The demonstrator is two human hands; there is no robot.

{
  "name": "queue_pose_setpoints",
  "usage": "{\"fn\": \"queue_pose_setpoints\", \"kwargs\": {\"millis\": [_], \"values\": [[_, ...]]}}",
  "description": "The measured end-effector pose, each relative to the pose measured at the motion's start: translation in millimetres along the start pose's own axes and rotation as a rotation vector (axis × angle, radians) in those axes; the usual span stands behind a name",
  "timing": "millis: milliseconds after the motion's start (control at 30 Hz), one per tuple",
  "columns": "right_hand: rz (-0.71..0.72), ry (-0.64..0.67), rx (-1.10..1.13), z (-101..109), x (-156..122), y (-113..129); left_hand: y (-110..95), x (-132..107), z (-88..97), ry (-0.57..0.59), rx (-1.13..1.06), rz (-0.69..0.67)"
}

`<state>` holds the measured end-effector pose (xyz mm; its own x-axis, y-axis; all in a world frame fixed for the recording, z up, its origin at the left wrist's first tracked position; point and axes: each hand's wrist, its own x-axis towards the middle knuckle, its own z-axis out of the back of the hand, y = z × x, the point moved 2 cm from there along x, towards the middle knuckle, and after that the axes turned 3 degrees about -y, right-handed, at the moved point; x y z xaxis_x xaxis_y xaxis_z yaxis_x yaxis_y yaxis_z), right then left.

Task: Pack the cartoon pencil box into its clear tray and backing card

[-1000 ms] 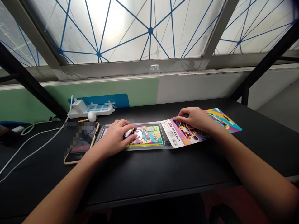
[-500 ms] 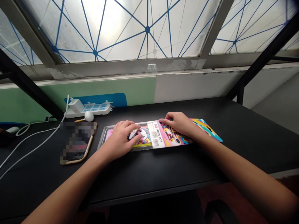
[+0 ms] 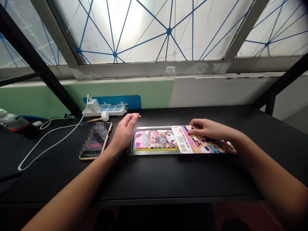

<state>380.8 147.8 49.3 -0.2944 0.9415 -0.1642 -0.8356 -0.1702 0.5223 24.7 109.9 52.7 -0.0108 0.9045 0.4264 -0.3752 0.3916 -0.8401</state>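
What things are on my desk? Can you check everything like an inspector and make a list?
surface: black desk, pale glare near the left hand.
things: patterned pencil box in a clear plastic tray, with a "PENCIL BOX" card over its right end.
hands: left hand open beside the tray, holding nothing; right hand lying on the card.
clutter: phone, screen blurred; white bottle.
cables: white cable running from a charger in a power strip.
surroundings: frosted window with blue lines; green and white wall.
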Motion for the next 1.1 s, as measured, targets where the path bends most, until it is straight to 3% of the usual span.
{"fn": "queue_pose_setpoints", "kwargs": {"millis": [100, 233, 433, 567, 633, 867, 1000, 1100], "values": [[-0.003, 0.079, 0.002, 5.0, -1.5, -8.7, 9.6, -1.5, -8.0, 0.005, -0.079, 0.051], [-0.001, 0.031, -0.054, -0.8, 6.3, -1.0, 11.0, -4.9, -11.3, -0.039, -0.088, 0.031], [0.158, -0.046, -0.294, -11.1, 35.0, 51.7, 12.0, -0.3, -0.2, -0.107, -0.098, -0.008], [0.208, 0.148, -0.217, -19.2, 54.0, 79.8, 18.5, 8.7, 7.0, -0.076, 0.052, 0.026], [0.179, 0.15, -0.159, -22.4, 58.6, 82.8, 22.6, 12.5, 10.1, -0.032, 0.127, 0.043], [0.101, -0.069, -0.206, -22.7, 42.5, 57.2, 25.6, 11.6, 10.1, 0.35, 0.357, -0.033], [-0.024, -0.076, -0.184, -16.2, 29.7, 28.0, 24.0, 11.0, 9.2, 0.53, 0.634, -0.044], [-0.042, -0.062, -0.183, -7.1, 22.9, 4.3, 23.8, 12.6, 9.1, 0.593, 0.732, -0.043]]}}
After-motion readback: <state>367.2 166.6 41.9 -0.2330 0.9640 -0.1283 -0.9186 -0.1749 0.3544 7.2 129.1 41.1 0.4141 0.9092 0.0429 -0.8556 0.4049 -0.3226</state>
